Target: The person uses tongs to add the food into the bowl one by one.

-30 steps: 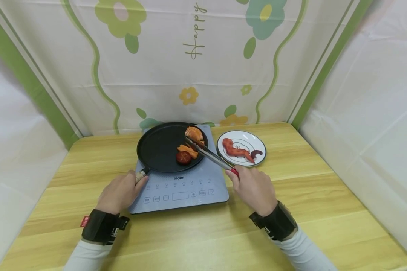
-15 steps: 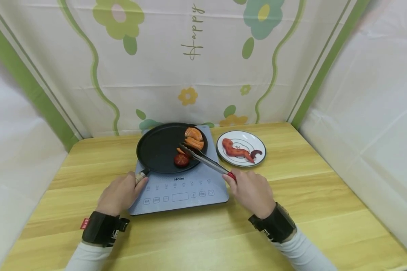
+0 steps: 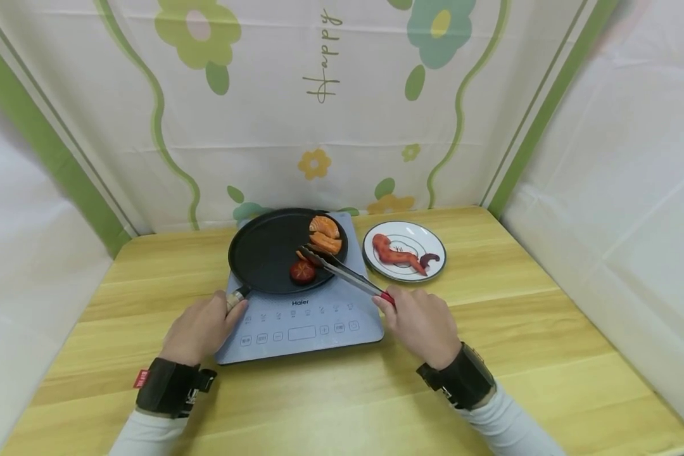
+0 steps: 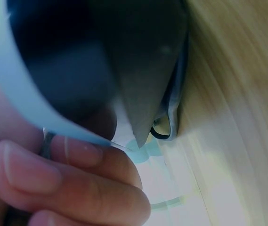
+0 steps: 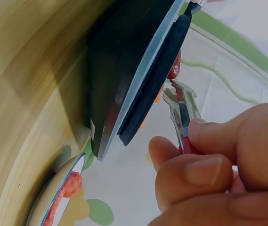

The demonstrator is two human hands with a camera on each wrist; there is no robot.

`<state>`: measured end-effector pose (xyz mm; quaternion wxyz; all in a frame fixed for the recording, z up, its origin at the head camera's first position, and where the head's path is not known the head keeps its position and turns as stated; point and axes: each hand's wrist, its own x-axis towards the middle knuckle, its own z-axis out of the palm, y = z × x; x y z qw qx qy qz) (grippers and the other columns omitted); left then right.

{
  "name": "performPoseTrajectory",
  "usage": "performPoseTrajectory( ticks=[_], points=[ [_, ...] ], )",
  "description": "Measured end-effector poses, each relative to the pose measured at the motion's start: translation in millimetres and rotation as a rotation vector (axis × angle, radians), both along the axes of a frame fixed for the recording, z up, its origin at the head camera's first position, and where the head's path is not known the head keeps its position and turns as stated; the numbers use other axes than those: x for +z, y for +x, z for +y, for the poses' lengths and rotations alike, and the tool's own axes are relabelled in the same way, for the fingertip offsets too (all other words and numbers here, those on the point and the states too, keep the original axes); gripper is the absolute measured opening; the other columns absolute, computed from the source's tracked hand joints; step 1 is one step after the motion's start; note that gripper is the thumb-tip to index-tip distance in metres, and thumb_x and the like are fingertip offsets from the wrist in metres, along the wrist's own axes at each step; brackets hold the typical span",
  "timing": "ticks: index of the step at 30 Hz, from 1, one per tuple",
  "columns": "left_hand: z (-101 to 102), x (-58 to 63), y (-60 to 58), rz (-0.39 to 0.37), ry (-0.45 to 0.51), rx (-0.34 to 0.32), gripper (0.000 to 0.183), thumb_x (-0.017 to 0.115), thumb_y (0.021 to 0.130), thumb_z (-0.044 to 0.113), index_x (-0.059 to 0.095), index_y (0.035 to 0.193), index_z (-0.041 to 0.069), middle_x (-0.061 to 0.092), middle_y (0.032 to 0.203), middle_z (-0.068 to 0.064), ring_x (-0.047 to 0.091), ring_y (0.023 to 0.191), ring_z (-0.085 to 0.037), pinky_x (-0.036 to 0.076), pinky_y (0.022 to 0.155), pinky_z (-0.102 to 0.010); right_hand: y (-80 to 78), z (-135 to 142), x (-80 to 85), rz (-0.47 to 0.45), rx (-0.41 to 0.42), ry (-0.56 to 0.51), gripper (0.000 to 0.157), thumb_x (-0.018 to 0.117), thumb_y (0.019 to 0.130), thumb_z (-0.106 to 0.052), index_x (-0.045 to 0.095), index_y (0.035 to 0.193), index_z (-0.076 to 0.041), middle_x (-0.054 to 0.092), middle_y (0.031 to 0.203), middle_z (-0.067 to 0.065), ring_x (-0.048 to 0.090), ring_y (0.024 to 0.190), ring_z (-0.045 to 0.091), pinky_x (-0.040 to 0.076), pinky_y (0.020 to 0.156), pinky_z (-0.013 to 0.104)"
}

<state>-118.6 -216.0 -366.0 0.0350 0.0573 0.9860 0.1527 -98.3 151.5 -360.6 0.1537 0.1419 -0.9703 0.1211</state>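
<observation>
My left hand (image 3: 201,329) is wrapped around the handle (image 3: 236,297) of the black frying pan (image 3: 262,250), at the pan's near left side. My right hand (image 3: 424,326) grasps the tongs (image 3: 350,277) by their red grips; in the right wrist view I see the thumb and fingers curled around them. The tongs slant far and left over the pan's right rim, their tips lying over an orange strip (image 3: 300,255), just beyond a round, dark red slice (image 3: 303,273). I cannot tell whether the tips pinch anything. Two more orange pieces (image 3: 325,238) lie in the pan near its far right rim, beyond the tips, one behind the other. The left half of the pan's cooking surface shows bare black.

The pan sits on the far part of a pale blue electric hob (image 3: 353,304), whose buttons and "Haier" lettering show on the near side. To the right of the hob, near it, a white plate (image 3: 418,237) with a dark rim carries a long red piece of meat (image 3: 393,254) and, at its right end, a small dark purple curl (image 3: 429,259). Hob and plate stand on the wood-grain worktop (image 3: 524,304). At the far side hangs a white cloth (image 3: 251,114) printed with flowers.
</observation>
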Motion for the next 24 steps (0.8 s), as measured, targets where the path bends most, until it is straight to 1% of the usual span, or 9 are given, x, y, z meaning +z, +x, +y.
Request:
performPoseTrajectory(
  ticks=[8,15,21,24],
  points=[
    [-0.4,0.0,0.3,0.010,0.000,-0.007,0.047,0.041,0.099,0.050,0.046,0.090,0.004,0.041,0.068,-0.006,0.044,0.057,-0.018,0.032,0.050,-0.032,0.0,-0.4,1.6,-0.012,0.009,-0.010,0.035,0.050,0.096,-0.047,0.045,0.072,-0.023,0.035,0.052,-0.008,0.036,0.042,0.010,0.027,0.040,0.030],
    [-1.0,-0.2,1.1,0.016,0.001,-0.005,0.047,0.040,0.099,0.050,0.045,0.089,0.005,0.041,0.068,-0.006,0.044,0.057,-0.018,0.032,0.050,-0.032,0.0,2.2,5.0,0.013,0.018,-0.008,0.035,0.050,0.096,-0.049,0.045,0.072,-0.024,0.036,0.053,-0.008,0.037,0.044,0.010,0.028,0.040,0.030],
    [-0.7,-0.4,0.3,0.014,-0.007,-0.001,0.048,0.040,0.099,0.052,0.046,0.091,0.005,0.041,0.068,-0.006,0.044,0.057,-0.019,0.031,0.051,-0.032,0.7,7.8,9.5,0.013,0.007,0.003,0.037,0.050,0.096,-0.049,0.044,0.070,-0.023,0.034,0.053,-0.008,0.036,0.044,0.011,0.028,0.040,0.030],
    [-0.6,-0.4,-0.1,0.014,-0.007,0.000,0.048,0.040,0.099,0.052,0.046,0.091,0.005,0.041,0.068,-0.006,0.044,0.057,-0.019,0.031,0.051,-0.032,1.2,12.7,12.0,0.008,-0.009,0.008,0.036,0.050,0.096,-0.049,0.045,0.072,-0.023,0.035,0.054,-0.007,0.037,0.045,0.012,0.029,0.040,0.031]
  ],
)
